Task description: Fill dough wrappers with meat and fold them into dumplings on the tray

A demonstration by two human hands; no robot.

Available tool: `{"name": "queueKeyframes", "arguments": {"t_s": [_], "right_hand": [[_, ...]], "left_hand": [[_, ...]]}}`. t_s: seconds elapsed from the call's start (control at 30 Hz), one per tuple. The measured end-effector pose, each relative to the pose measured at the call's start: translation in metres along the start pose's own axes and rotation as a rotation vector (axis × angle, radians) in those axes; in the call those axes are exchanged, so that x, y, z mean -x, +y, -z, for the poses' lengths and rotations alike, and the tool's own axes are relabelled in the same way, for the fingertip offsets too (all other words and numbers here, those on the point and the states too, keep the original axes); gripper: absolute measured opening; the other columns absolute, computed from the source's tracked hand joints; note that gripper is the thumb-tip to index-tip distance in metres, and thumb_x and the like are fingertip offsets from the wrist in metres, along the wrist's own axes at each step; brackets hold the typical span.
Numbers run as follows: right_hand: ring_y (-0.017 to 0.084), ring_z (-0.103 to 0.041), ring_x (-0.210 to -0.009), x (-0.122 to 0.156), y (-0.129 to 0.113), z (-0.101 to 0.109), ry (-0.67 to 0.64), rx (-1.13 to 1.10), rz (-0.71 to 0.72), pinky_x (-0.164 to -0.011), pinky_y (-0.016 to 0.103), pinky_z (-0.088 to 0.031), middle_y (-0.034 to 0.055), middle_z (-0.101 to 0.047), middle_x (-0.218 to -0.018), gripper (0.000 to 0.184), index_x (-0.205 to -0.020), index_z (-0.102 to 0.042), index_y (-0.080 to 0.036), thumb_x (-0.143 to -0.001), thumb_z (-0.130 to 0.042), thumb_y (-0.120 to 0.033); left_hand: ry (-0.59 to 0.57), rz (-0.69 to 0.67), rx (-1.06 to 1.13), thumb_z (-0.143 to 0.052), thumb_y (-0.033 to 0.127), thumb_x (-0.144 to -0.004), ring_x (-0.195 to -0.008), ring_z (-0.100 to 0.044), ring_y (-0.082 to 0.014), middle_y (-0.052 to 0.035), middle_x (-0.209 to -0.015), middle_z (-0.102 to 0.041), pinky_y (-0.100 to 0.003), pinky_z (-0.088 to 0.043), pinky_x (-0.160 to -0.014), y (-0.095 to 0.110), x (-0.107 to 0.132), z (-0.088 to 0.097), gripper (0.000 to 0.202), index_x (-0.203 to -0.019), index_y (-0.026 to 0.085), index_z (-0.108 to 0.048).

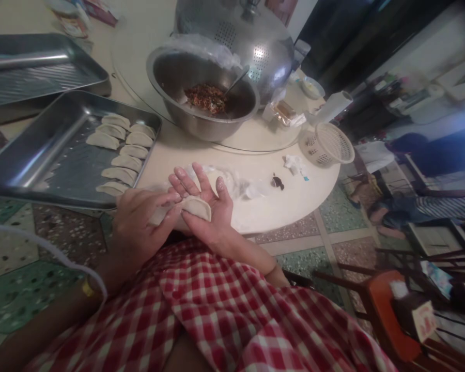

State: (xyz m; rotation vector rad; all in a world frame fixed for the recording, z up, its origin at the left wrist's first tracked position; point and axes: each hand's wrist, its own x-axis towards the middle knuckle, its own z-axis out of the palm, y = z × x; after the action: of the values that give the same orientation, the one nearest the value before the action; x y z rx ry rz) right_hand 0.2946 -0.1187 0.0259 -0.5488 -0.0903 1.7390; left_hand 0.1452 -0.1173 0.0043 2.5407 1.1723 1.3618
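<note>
A pale folded dumpling [199, 207] lies in my right hand [217, 212], palm up, with several floured fingers spread behind it. Coming in from the left, my left hand [141, 219] is closed, its thumb and fingertips at the dumpling's left end. Beyond the fingers is a floury white patch with crumpled clear plastic [251, 190] on the table [287, 206]. To the left, a metal tray [62, 150] holds several finished dumplings [126, 163] in two rows. A steel bowl [213, 126] farther back contains minced filling [207, 98] and a spoon [238, 80].
Behind the bowl stands a large perforated metal dome [256, 41]. A second metal tray [50, 64] is at the far left. A plastic basket [329, 144] sits at the table's right edge. Chairs [391, 310] and a seated person [411, 206] are to the right.
</note>
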Motion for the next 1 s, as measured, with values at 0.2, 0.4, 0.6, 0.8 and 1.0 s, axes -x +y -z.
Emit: {"name": "queueKeyframes", "arguments": {"t_s": [0.2,0.4,0.6,0.8,1.0], "right_hand": [[0.022,-0.070,-0.106,-0.002,0.000,-0.005,0.013,-0.010,-0.022,-0.119,0.049,-0.036,0.0058,-0.077,-0.106,0.050,-0.116,-0.063,-0.025,-0.100,-0.024,-0.052],[0.021,-0.071,-0.098,-0.004,0.002,-0.006,-0.002,0.016,-0.151,-0.104,0.042,-0.051,0.0056,-0.077,-0.105,0.047,-0.117,-0.064,-0.025,-0.102,-0.024,-0.046],[0.020,-0.071,-0.092,-0.007,0.003,-0.002,-0.056,0.037,-0.242,-0.081,0.035,-0.060,0.0078,-0.075,-0.118,0.045,-0.122,-0.061,-0.024,-0.102,-0.029,-0.048],[0.017,-0.071,-0.080,-0.009,0.005,-0.003,-0.084,0.033,-0.262,-0.067,0.030,-0.059,0.0060,-0.078,-0.111,0.047,-0.127,-0.061,-0.025,-0.103,-0.027,-0.046],[0.013,-0.066,-0.061,-0.007,0.009,-0.001,-0.084,0.012,-0.327,-0.057,0.022,-0.053,-0.0001,-0.076,-0.080,0.052,-0.135,-0.060,-0.020,-0.106,-0.022,-0.041]], "left_hand": [[-0.029,-0.022,-0.021,-0.066,0.017,-0.094,-0.084,-0.068,-0.0222,-0.0029,-0.092,-0.075,-0.039,-0.050,-0.081,-0.004,0.004,0.006,0.014,-0.105,0.025,-0.061],[-0.097,-0.109,0.003,-0.062,0.020,-0.097,-0.094,-0.068,-0.0220,-0.0029,-0.103,-0.074,-0.041,-0.047,-0.086,-0.012,-0.014,0.016,0.019,-0.114,0.027,-0.066],[-0.153,-0.185,0.037,-0.061,0.018,-0.097,-0.092,-0.067,-0.0213,-0.0002,-0.096,-0.073,-0.042,-0.046,-0.084,-0.019,-0.019,0.016,0.010,-0.097,0.026,-0.066],[-0.190,-0.220,0.018,-0.062,0.026,-0.098,-0.094,-0.068,-0.0233,-0.0034,-0.104,-0.075,-0.043,-0.047,-0.084,-0.022,-0.023,0.021,0.015,-0.113,0.028,-0.067],[-0.282,-0.299,0.075,-0.061,0.022,-0.097,-0.095,-0.071,-0.0235,-0.0020,-0.099,-0.077,-0.043,-0.050,-0.082,-0.027,-0.029,0.023,0.009,-0.100,0.027,-0.067]]}}
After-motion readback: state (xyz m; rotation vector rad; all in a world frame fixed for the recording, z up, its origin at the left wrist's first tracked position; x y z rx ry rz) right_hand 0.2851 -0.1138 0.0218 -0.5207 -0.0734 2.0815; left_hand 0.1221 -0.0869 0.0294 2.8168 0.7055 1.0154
